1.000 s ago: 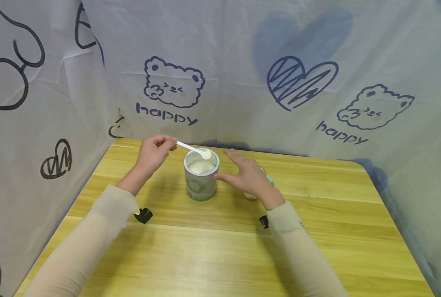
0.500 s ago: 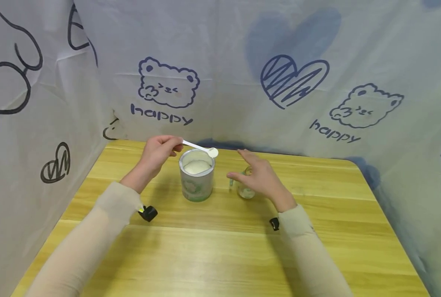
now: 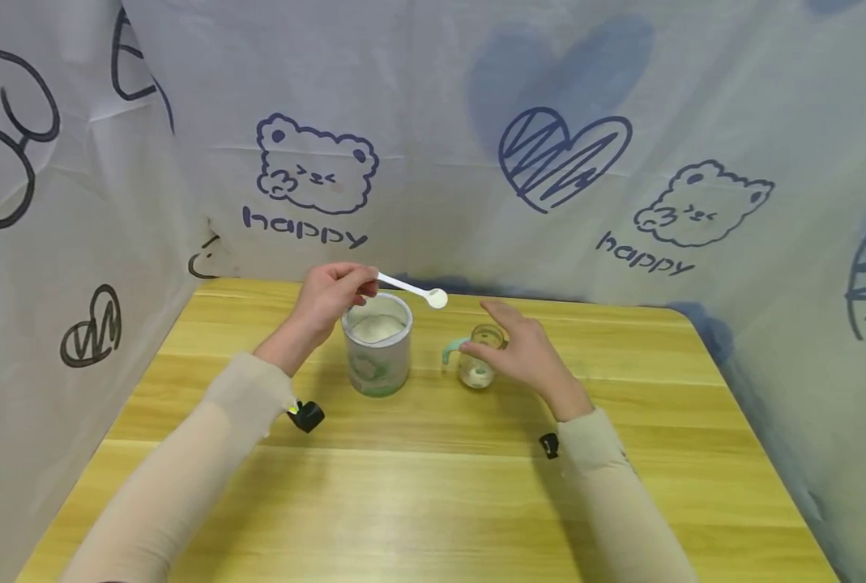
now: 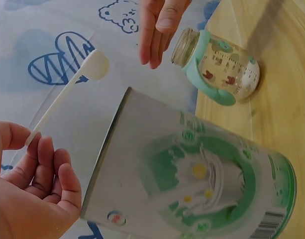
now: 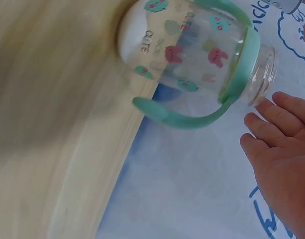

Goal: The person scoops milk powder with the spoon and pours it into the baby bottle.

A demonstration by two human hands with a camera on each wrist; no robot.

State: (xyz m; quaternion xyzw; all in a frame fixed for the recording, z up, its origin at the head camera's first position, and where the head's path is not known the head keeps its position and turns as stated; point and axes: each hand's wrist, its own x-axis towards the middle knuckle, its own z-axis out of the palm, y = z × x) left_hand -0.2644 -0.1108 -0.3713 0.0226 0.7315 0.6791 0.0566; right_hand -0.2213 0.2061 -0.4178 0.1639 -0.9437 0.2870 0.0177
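Note:
My left hand [image 3: 336, 296] pinches the handle end of a white measuring scoop [image 3: 411, 287]. The scoop's bowl [image 4: 96, 64] holds pale powder and hangs past the right rim of an open milk powder can [image 3: 378, 356]. Pale powder shows inside that can. To its right stands a clear baby bottle [image 4: 224, 67] without a lid, with a mint-green handle [image 5: 187, 119] and some white powder at its bottom. My right hand [image 3: 523, 350] is beside the bottle's neck, thumb and fingers spread, with fingertips right at the mouth in the right wrist view.
A wooden table [image 3: 418, 502] carries the can and bottle. Behind it and at the left hangs a white cloth [image 3: 433, 146] with printed bears and hearts. Black wrist cameras [image 3: 306, 416] sit under both forearms.
My left hand has carried the filled scoop from over the can rightward, toward the bottle. My right hand has drawn away from the can to the bottle, and more of the bottle shows.

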